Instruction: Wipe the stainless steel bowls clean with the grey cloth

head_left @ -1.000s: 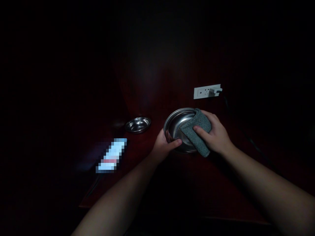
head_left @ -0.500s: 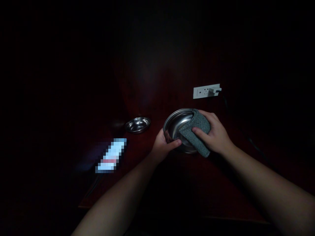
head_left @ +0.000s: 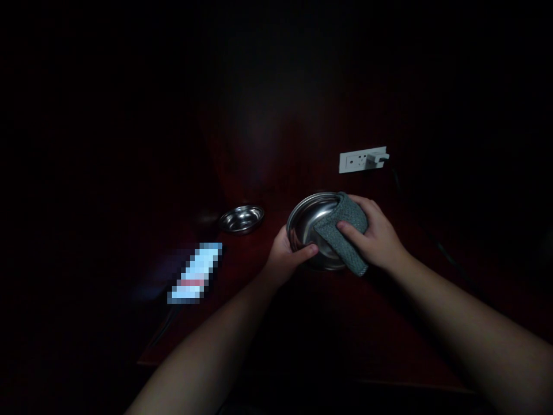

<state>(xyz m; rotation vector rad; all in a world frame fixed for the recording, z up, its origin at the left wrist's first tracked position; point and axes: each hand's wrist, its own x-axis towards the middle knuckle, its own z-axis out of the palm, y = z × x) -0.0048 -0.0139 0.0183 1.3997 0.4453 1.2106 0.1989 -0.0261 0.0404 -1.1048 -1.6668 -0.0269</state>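
Observation:
A shiny metal bowl (head_left: pixel 309 216) is held up above the dark red table, its inside tilted toward me. My left hand (head_left: pixel 288 255) grips the bowl's left side, thumb over the near rim and the other fingers hidden behind it. At the right rim, my right hand (head_left: pixel 375 230) is closed on a grey-green cloth (head_left: pixel 341 233). The cloth is folded over the rim, with one end lying inside the bowl and a corner hanging below. My right thumb presses the cloth from the inner side.
Another metal bowl (head_left: pixel 242 219) stands on the table (head_left: pixel 254 259) to the left. Nearer me lies a lit, blurred-out screen (head_left: pixel 196 274) with a cable. On the back wall is a white socket plate (head_left: pixel 356 161) with a plug (head_left: pixel 377 158) and dark cord. The surroundings are very dark.
Hardly anything differs. My right hand and the cloth have shifted very slightly left along the rim; my left hand keeps its hold on the bowl.

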